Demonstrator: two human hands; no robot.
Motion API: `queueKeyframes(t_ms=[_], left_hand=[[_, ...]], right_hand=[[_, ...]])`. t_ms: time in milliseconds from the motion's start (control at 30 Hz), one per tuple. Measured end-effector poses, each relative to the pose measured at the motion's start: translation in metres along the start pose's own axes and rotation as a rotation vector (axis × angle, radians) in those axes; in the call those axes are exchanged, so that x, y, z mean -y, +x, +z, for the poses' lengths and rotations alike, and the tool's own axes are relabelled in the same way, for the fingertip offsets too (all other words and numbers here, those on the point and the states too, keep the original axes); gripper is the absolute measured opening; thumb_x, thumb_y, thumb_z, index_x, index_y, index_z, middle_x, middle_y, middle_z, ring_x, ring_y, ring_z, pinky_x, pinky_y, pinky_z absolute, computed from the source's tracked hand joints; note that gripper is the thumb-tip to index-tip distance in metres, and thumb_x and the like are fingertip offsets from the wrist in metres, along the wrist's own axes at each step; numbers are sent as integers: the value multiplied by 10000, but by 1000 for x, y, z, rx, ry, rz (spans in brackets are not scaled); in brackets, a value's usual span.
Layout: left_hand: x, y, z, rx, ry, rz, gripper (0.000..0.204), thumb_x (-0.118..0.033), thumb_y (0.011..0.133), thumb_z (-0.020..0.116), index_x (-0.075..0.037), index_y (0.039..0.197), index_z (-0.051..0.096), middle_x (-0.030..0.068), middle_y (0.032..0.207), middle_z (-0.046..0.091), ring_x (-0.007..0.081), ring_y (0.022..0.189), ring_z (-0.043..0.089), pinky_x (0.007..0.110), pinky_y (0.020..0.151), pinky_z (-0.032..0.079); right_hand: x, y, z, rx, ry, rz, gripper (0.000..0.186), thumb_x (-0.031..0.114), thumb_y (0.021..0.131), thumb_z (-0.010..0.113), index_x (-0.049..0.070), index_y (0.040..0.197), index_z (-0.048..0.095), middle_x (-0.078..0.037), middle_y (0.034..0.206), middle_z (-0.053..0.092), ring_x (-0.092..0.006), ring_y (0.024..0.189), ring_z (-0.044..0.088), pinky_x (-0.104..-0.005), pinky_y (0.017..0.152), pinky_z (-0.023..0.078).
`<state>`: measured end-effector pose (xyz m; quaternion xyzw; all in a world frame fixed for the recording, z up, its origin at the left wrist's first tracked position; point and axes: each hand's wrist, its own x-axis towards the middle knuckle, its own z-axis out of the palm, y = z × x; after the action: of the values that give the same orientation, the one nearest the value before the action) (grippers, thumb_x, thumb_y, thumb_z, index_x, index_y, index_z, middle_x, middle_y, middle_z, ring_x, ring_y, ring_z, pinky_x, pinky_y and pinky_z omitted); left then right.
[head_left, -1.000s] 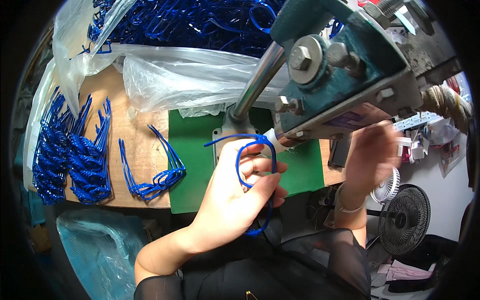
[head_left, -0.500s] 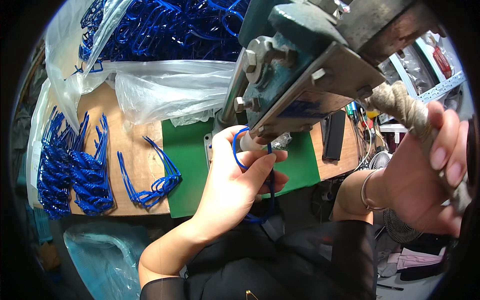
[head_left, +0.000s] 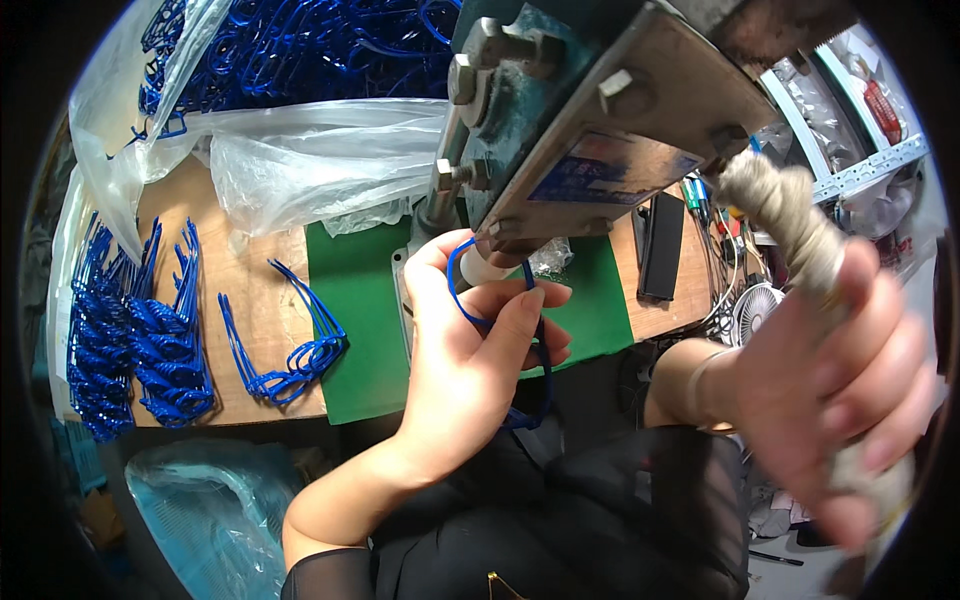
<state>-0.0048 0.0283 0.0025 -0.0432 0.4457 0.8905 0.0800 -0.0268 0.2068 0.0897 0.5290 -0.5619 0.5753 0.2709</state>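
Observation:
My left hand point(head_left: 450, 350) pinches a bent blue wire frame point(head_left: 548, 385) between thumb and fingers, under the head of a green metal hand press point(head_left: 600, 150). The wire's upper loop passes around a white cylinder point(head_left: 484, 268) below the press ram; whether it touches the cylinder I cannot tell. The frame's lower end hangs past my fingers over my lap. At the right, my right hand point(head_left: 835, 375), blurred by motion, is wrapped around the press lever point(head_left: 790, 215), which is bound in pale cloth.
Bundled blue wire frames point(head_left: 170, 350) lie at the left, with a smaller group point(head_left: 285, 350) beside them. Clear plastic sheeting point(head_left: 320, 160) borders a big heap of blue wire pieces point(head_left: 300, 55). A green mat point(head_left: 365, 330), black case point(head_left: 661, 247) and small fan point(head_left: 757, 312) surround the press.
My right hand has brought the lever lower and nearer to me. My left hand keeps the wire frame around the white cylinder. The whole view has shifted slightly.

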Motion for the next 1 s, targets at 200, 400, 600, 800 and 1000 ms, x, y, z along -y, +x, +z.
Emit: queueKeyframes(t_ms=[200, 400, 600, 800, 1000], left_hand=[[-8, 4, -5, 16, 27, -33, 436, -9, 870, 461, -55, 1196, 176, 162, 930, 572, 158, 690, 583, 293, 620, 514], [-19, -8, -26, -76, 59, 12, 423, -114, 861, 497, -11, 1214, 289, 200, 963, 589, 170, 635, 596, 288, 563, 517], [-6, -28, -48, -108, -5, -90, 425, -5, 817, 500, 6, 1205, 327, 217, 989, 578, 203, 657, 618, 299, 579, 526], [13, -33, -54, -12, 85, -147, 422, -13, 824, 521, 9, 1212, 356, 195, 1027, 575, 204, 719, 619, 298, 661, 509], [25, -41, -55, 86, 139, -184, 415, 52, 805, 491, 7, 1199, 366, 158, 1060, 567, 159, 797, 597, 273, 722, 493]], right_hand=[[1, 19, -2, -18, 121, 92, 331, 462, 713, 603, 163, 841, 539, 32, 801, 494, -144, 798, 441, -390, 957, 231], [-31, 32, 7, -301, -78, 96, 442, 331, 801, 504, 33, 1128, 508, -96, 1060, 554, -259, 1018, 478, -469, 994, 235], [-94, -186, 6, 246, -583, 949, 64, 26, 768, 625, 0, 816, 592, -57, 750, 585, -121, 696, 556, -233, 628, 450], [-101, -219, 13, 239, -659, 995, 116, 37, 720, 659, 17, 818, 601, -41, 707, 514, -137, 668, 517, -240, 597, 433], [-111, -217, 14, 245, -648, 1063, 66, 70, 775, 620, 24, 770, 573, -11, 688, 495, -97, 632, 463, -221, 579, 391]])
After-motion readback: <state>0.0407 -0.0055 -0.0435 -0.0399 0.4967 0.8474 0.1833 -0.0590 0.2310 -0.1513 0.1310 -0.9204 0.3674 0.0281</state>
